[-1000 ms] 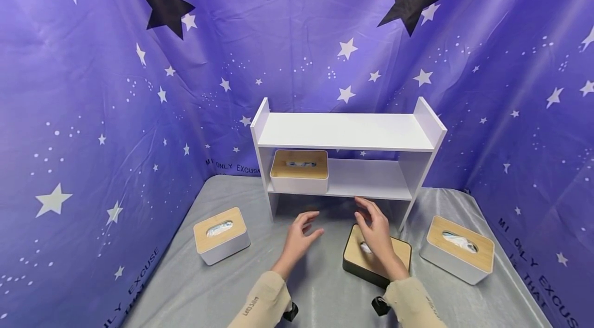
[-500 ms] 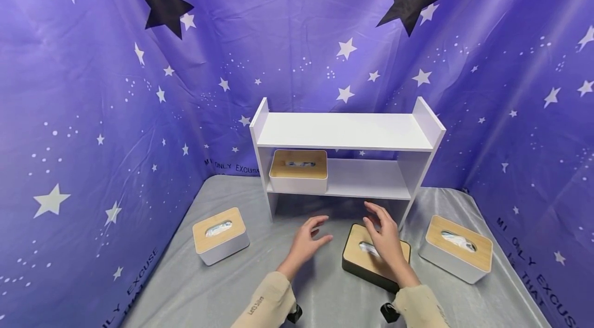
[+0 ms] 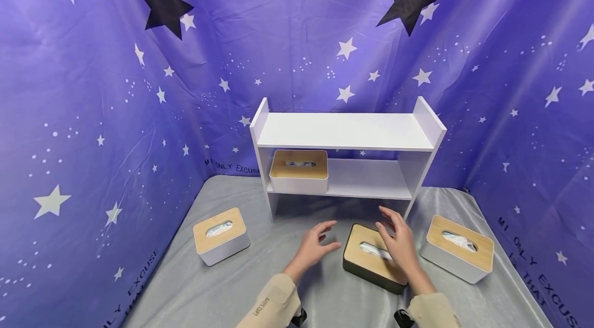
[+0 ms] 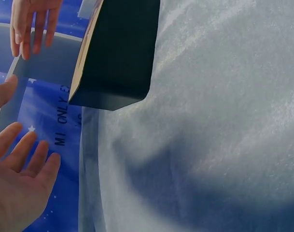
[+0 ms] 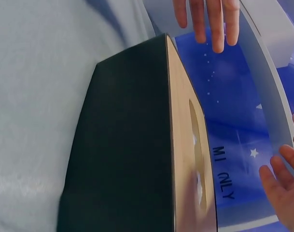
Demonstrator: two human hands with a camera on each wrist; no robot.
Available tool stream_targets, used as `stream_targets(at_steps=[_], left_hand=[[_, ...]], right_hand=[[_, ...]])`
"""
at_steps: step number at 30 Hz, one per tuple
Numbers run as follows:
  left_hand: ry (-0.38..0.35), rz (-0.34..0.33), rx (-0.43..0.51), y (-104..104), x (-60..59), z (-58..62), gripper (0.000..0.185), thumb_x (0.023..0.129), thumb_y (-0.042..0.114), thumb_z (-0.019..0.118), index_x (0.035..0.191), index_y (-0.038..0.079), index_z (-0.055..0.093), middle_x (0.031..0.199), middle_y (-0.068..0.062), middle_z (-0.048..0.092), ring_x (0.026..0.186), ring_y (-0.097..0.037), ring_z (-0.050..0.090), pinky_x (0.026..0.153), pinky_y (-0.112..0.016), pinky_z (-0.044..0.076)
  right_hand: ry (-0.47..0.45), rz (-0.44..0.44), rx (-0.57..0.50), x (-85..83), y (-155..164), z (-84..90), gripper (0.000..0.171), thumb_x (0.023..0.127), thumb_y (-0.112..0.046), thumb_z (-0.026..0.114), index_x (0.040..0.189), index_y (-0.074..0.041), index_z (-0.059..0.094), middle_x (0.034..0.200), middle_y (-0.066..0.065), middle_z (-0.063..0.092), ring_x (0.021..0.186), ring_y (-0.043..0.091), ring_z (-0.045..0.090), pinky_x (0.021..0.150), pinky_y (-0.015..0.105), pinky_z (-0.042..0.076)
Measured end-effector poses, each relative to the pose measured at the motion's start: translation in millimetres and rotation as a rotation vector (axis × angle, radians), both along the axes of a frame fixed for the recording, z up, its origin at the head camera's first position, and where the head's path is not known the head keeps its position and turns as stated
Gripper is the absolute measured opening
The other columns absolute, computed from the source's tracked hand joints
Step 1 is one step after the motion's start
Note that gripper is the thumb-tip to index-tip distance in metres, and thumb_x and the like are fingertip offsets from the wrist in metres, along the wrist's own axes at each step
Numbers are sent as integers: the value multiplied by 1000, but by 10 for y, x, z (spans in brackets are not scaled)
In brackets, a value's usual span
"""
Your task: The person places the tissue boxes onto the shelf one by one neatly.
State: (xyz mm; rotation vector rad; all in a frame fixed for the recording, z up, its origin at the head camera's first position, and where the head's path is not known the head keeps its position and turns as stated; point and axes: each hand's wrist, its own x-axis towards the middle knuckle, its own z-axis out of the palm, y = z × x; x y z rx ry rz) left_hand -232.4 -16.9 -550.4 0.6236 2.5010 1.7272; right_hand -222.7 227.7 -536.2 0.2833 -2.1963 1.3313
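Note:
A black tissue box [image 3: 371,274] with a light wooden lid stands on the grey cloth in front of the shelf. Over its right end hovers my right hand [image 3: 400,243], fingers spread and slightly bent, holding nothing. To the left of the box my left hand [image 3: 312,246] hangs in the air with thumb and fingers apart, its palm toward the box. In the left wrist view the box's dark side [image 4: 120,53] lies beyond the left hand [image 4: 21,181]. In the right wrist view the lid's slot [image 5: 197,154] shows white tissue inside.
A white two-tier shelf [image 3: 345,129] stands behind, with a white tissue box [image 3: 299,184] at the left of its lower board. Another white tissue box [image 3: 221,238] is at the left, and one more [image 3: 457,253] at the right. Starry purple curtains [image 3: 297,49] surround the cloth.
Both hands have shifted to the right and slightly toward me: the left nearer the black tissue box, the right toward its right end, uncovering more of the lid. The boxes have stayed put.

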Motion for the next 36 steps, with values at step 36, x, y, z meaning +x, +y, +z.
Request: stream_targets(at_steps=[36], left_hand=[[-126, -86, -39, 303, 129, -183, 70, 84, 18, 81, 145, 3, 49, 146, -19, 51, 132, -40, 53, 106, -48, 51]], right_hand=[[-119, -97, 76, 347, 385, -129, 47, 90, -6, 71, 132, 8, 56, 129, 29, 57, 112, -25, 36, 91, -9, 34]])
